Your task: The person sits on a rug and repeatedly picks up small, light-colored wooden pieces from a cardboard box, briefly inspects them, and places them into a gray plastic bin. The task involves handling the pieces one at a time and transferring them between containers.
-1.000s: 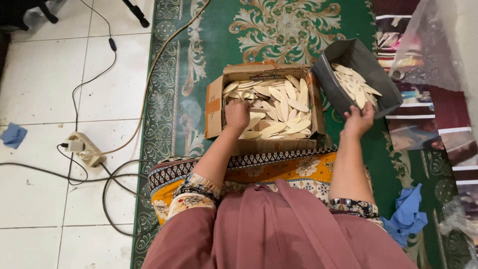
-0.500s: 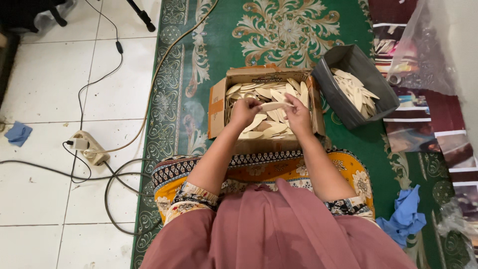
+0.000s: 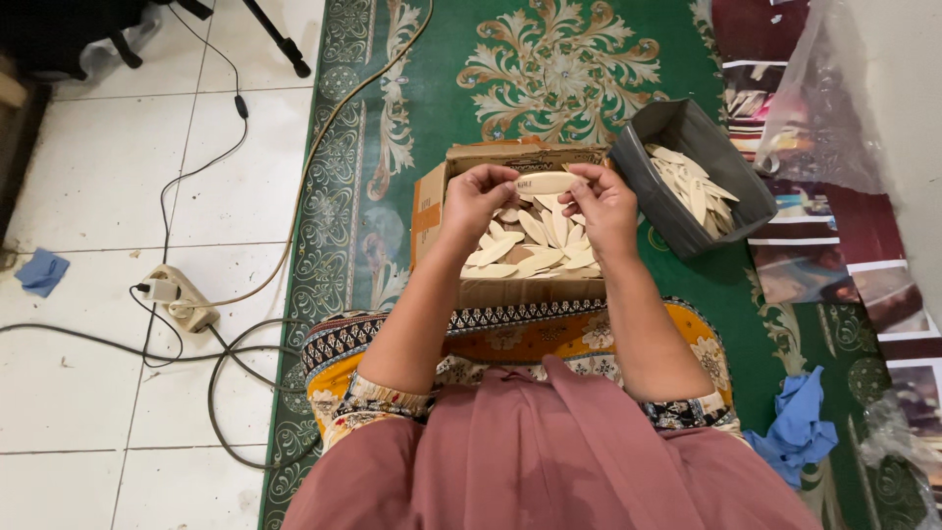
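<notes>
**Ani:** What is different from a moment ago?

**Budi:** Both hands were down in the cardboard box (image 3: 461,211), pressing on the pile. Now they are lifted, and they hold one flat wooden oval piece (image 3: 546,183) between them, just above the box.

**Ani:** How do the fingers hold it?

**Budi:** The left hand (image 3: 478,196) pinches the left end and the right hand (image 3: 601,201) pinches the right end. The fingers are closed on it, not spread wide. The piece lies flat and sideways, facing up at the person.

**Ani:** So what does that mean?

**Budi:** I think one piece has been picked out of the pile and is being looked at. A second ago the right hand was over at the grey bin (image 3: 677,128), and that bin has more of the same pieces inside.

**Ani:** What else is around?

**Budi:** The box sits on a green patterned rug (image 3: 559,59), touching the person's knees. The grey bin is just beside the box, on the right. A blue cloth (image 3: 797,424) lies near the right knee. On the white floor tiles, at the left, there is a power strip (image 3: 177,297) with cables.

**Ani:** Is anything in the way?

**Budi:** No. Nothing lies between the hands and the grey bin.
</notes>
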